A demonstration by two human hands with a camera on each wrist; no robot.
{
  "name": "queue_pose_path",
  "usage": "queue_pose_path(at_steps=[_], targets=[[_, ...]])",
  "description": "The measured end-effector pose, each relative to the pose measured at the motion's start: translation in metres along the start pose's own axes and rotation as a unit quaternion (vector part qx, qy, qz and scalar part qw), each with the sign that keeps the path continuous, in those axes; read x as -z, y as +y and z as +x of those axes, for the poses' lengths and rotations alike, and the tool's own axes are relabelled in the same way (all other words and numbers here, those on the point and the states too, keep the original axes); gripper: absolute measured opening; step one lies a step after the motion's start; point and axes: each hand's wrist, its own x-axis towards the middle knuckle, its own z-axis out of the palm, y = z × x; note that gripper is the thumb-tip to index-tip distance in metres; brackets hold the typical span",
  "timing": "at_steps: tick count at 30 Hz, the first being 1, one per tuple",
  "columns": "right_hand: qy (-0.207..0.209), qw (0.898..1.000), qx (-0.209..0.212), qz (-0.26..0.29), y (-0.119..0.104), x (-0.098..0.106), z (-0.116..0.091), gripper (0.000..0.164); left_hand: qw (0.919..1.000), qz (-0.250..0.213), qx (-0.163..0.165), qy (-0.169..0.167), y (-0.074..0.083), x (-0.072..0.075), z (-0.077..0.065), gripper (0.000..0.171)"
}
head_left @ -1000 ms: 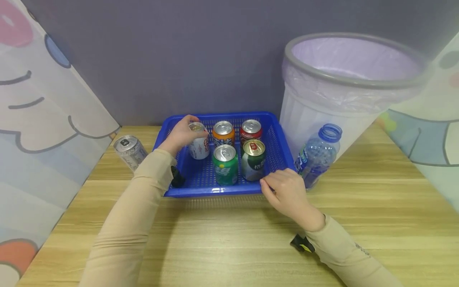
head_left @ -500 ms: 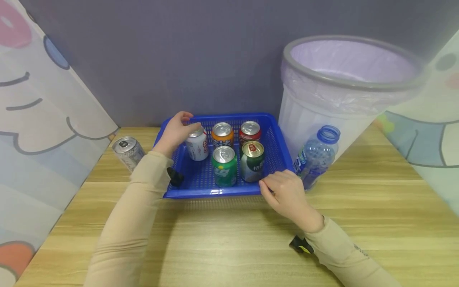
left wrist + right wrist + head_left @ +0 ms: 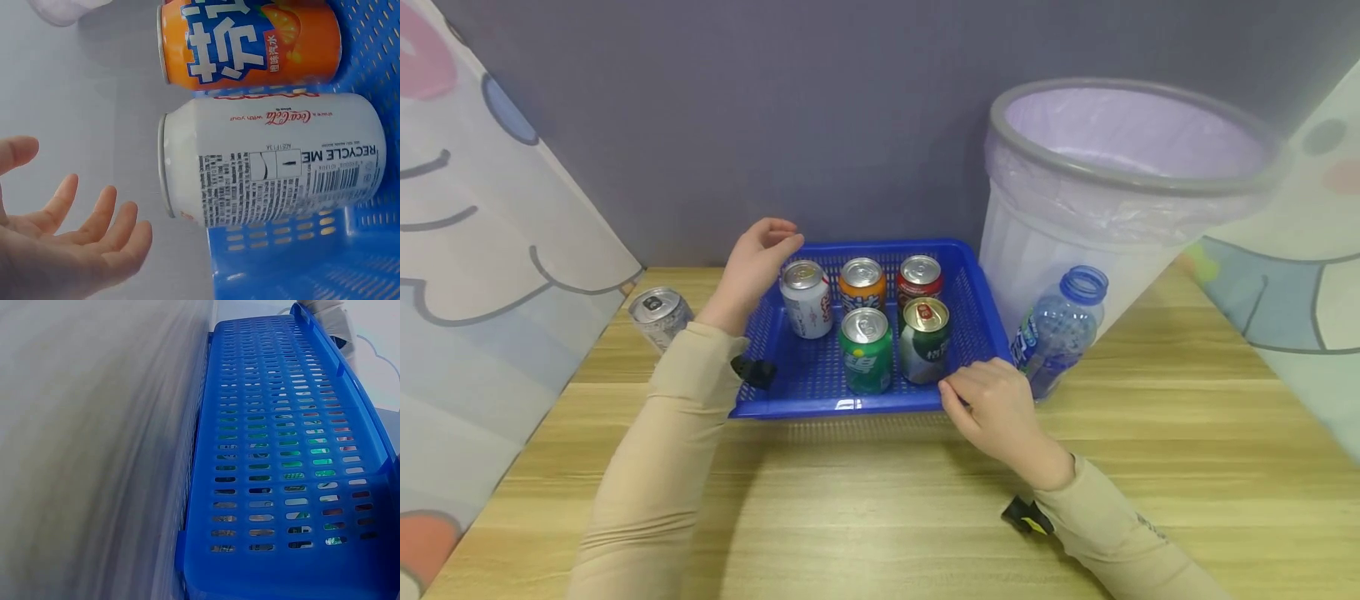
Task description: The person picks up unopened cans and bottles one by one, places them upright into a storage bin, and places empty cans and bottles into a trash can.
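My left hand (image 3: 760,262) hovers over the back left corner of the blue plastic basket (image 3: 850,406), its fingers loosely bent and holding nothing. Just below it a white Coca-Cola can (image 3: 807,308) stands upright in the basket; the left wrist view shows the fingers apart from this can (image 3: 275,162). Beside it are an orange soda can (image 3: 862,287) and a red can (image 3: 919,279), with a green can (image 3: 867,354) and a dark green can with a gold top (image 3: 925,346) in front. At the front right corner, my right hand (image 3: 996,408) grips the basket rim.
A silver can (image 3: 658,315) stands on the wooden table (image 3: 850,517) left of the basket, partly behind the left forearm. Right of the basket is an uncapped clear bottle (image 3: 1063,333), and behind it a tall white bin (image 3: 1037,225) with a lilac liner. A grey wall closes off the back.
My left hand has let go of the white Coca-Cola can and lifted up and to the left, leaving it upright in the basket. The right hand stays at the rim.
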Motion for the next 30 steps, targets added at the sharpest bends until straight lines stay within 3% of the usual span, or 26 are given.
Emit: queue_pose_path(at_steps=[9,18,26,30], targets=[[0.007,1.000,0.002,-0.004,0.001,0.000,0.000,0.047,0.9985,0.044,0.005,-0.033,0.007,0.011,-0.010,0.040],[0.009,1.000,0.004,-0.003,0.002,-0.002,-0.003,0.048,0.9873,0.112,0.027,-0.110,0.012,0.020,-0.029,0.046],[0.010,1.000,0.002,-0.005,0.001,0.000,-0.001,0.047,0.9771,0.145,-0.015,-0.155,0.023,0.032,-0.047,0.047],[0.014,1.000,0.004,-0.004,0.002,-0.001,-0.001,0.047,0.9742,0.144,-0.017,-0.172,0.026,0.035,-0.054,0.047]])
